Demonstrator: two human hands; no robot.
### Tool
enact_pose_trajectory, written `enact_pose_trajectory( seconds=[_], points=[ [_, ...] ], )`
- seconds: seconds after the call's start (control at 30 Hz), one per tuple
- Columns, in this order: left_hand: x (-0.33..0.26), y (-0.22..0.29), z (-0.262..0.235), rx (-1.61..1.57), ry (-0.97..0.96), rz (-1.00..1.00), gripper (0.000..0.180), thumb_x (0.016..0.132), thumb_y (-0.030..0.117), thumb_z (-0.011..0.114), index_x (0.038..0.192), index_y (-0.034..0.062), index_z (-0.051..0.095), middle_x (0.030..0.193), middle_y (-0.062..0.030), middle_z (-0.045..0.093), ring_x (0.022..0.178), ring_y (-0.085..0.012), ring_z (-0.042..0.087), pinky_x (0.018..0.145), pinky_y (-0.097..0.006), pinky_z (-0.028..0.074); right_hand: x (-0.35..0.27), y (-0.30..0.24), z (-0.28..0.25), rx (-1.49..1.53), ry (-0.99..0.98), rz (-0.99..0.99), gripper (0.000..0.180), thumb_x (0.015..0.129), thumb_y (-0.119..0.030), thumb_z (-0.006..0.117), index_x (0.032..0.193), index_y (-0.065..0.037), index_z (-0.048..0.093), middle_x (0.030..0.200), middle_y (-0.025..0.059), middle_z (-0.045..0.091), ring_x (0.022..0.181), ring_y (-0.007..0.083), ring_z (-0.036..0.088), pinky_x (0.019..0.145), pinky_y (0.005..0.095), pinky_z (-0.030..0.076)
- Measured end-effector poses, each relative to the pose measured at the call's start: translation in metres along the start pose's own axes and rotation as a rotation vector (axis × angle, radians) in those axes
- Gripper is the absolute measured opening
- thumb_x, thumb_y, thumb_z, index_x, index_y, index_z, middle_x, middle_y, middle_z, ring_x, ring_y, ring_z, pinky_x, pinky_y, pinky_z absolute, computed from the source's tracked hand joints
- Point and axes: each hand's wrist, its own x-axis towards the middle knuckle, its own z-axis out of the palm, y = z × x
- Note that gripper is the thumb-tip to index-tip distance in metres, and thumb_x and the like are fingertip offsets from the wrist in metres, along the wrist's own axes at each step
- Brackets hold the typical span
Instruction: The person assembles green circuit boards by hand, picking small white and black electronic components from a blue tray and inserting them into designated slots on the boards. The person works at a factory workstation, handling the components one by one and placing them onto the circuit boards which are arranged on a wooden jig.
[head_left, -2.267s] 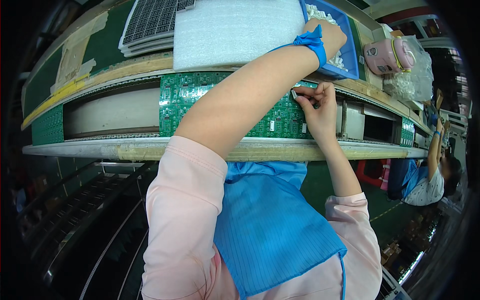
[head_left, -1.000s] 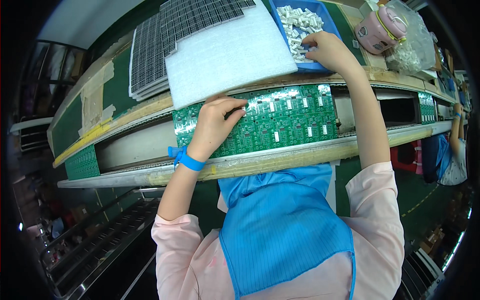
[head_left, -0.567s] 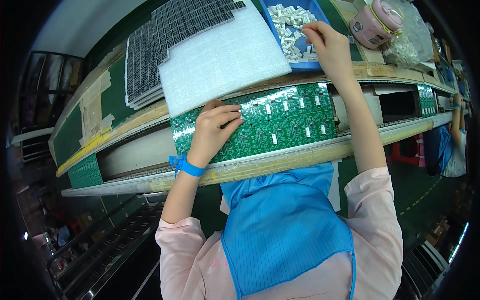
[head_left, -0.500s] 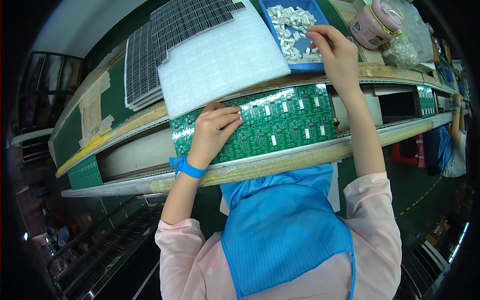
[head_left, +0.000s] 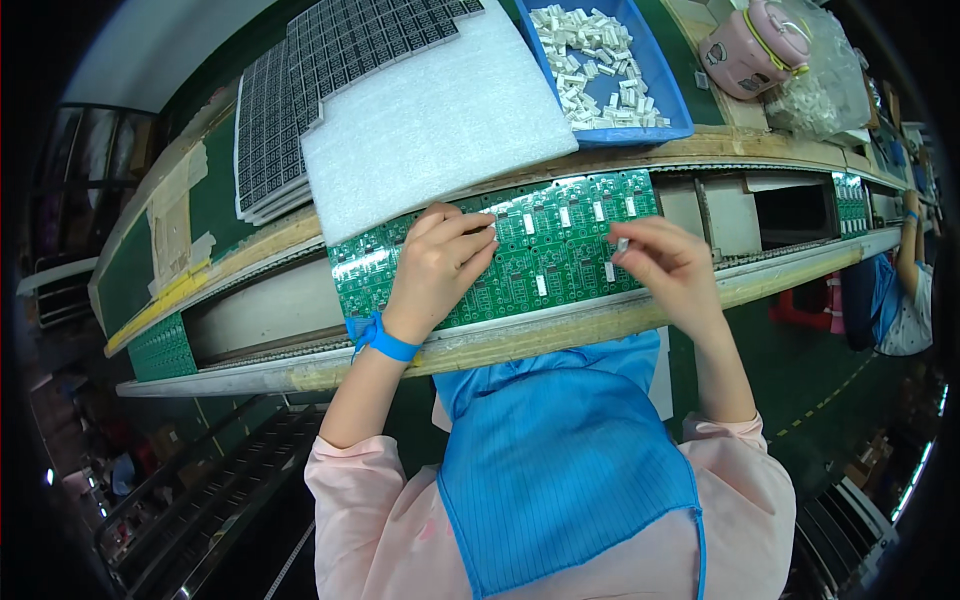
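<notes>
A long green circuit board [head_left: 560, 255] lies on the conveyor rails in front of me, with small white parts set in several of its squares. My left hand [head_left: 440, 265], a blue strap on its wrist, rests flat on the board's left half with a white part at its fingertips. Over the board's right end, my right hand [head_left: 665, 265] pinches a small white connector [head_left: 621, 244] between thumb and forefinger. The blue bin [head_left: 640, 95] of white connectors stands on the shelf beyond the board.
A white foam sheet [head_left: 430, 120] and a stack of grey gridded trays [head_left: 290, 120] lie on the shelf at the back left. A pink tape dispenser [head_left: 745, 45] and a bag of parts [head_left: 825, 95] are at the far right. Another person [head_left: 905, 290] works downstream on the right.
My right hand has come back from the blue bin to the board's right end, now with a white connector in its fingers. My left hand has stayed on the board.
</notes>
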Motion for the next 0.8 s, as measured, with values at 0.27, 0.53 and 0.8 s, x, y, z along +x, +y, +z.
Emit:
enact_pose_trajectory(
  seconds=[0.27,0.53,0.8],
  points=[
    [0.0,0.001,-0.002,0.025,-0.013,0.038,0.017,0.076,0.002,0.081,0.092,0.0015,0.076,0.105,-0.0081,0.073,0.096,-0.0294,0.063,0.084,-0.038,0.053,-0.012,0.004,0.013,0.1,0.037,-0.001,0.025,0.09,0.007,0.064,0.112,0.0,0.073,0.102,0.0105,0.068,0.083,0.0146,0.07,0.071,0.0244,0.058],
    [0.016,0.022,-0.018,0.184,-0.154,0.033,0.017,0.079,0.01,0.079,0.092,-0.0006,0.073,0.115,-0.0115,0.067,0.105,-0.0317,0.063,0.087,-0.039,0.053,-0.011,0.001,0.013,0.09,-0.032,-0.003,0.017,0.088,0.009,0.064,0.102,0.005,0.073,0.11,0.0127,0.066,0.083,0.0177,0.073,0.071,0.0256,0.061],
    [0.094,0.074,-0.026,0.061,-0.094,0.137,0.023,0.088,0.01,0.071,0.108,0.0009,0.069,0.103,-0.0147,0.067,0.098,-0.0335,0.065,0.081,-0.041,0.054,-0.01,0.0,0.014,-0.1,-0.022,-0.061,0.019,0.086,0.013,0.065,0.101,0.004,0.074,0.11,0.0133,0.067,0.086,0.0205,0.074,0.073,0.0278,0.061]
  ],
)
